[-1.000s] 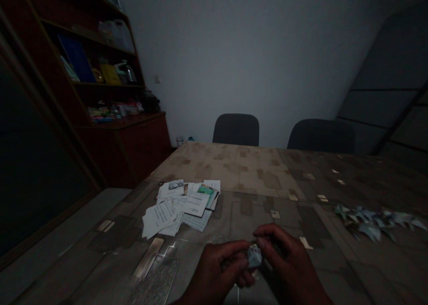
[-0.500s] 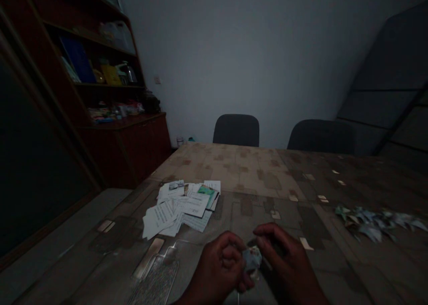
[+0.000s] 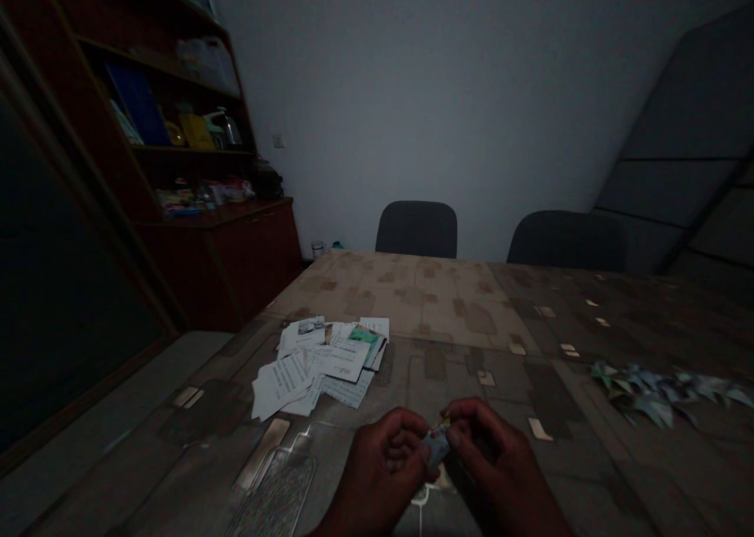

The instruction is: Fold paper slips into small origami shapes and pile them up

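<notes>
Between my hands is a small piece of folded paper (image 3: 437, 447), pale bluish with a yellowish edge at its top. My left hand (image 3: 386, 462) pinches its left side between thumb and fingers. From the right, my right hand (image 3: 492, 454) grips the upper right part of the paper with thumb and forefinger. Both hands are just above the near part of the table. Ahead and to the left lies a loose pile of printed paper pieces (image 3: 321, 364), one with a green picture. On the right is a cluster of folded paper shapes (image 3: 653, 392) with pointed tips.
A patterned cloth covers the table (image 3: 400, 286). Behind its far edge stand two dark chairs (image 3: 416, 227) (image 3: 565, 237) against a pale wall. A reddish-brown cabinet (image 3: 247, 254) with filled shelves is on the left. The room is dim.
The folded paper has turned and risen slightly between my fingers. My right thumb and forefinger have closed onto its right side. The paper pile and cluster stay put.
</notes>
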Available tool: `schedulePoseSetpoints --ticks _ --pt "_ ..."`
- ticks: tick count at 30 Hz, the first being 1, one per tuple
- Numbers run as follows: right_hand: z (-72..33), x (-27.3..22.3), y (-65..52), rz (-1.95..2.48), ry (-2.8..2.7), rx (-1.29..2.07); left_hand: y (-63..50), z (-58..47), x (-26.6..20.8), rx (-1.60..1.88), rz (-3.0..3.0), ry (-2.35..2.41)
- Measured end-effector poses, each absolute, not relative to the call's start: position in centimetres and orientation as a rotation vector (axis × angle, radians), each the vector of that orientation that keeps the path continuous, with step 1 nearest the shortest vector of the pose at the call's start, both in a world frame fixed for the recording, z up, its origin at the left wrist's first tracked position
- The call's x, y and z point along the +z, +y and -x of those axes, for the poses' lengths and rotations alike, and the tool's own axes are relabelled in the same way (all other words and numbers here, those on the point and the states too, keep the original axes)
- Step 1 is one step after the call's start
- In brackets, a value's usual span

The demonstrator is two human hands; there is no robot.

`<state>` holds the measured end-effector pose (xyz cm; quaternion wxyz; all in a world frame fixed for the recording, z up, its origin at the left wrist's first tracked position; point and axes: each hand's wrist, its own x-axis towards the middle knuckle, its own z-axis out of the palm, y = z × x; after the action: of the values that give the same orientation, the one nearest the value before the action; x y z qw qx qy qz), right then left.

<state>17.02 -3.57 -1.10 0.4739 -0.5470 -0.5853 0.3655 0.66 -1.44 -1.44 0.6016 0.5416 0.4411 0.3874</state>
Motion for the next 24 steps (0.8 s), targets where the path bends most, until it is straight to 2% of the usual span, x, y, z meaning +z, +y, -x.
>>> schedulePoseSetpoints --ticks 10,17,24 --pt "-17.2 -0.2 -3.8 1.419 -1.588 0.681 -0.9 -1.0 -1.9 0.882 -1.061 0.978" --pt "-17.3 -1.6 -3.8 1.429 -1.820 0.526 -1.2 -1.6 -3.0 0.917 -1.021 0.970" --pt "-17.1 -1.1 -3.9 1.429 -1.788 0.542 -1.1 -1.5 -2.8 0.908 -1.004 0.957"
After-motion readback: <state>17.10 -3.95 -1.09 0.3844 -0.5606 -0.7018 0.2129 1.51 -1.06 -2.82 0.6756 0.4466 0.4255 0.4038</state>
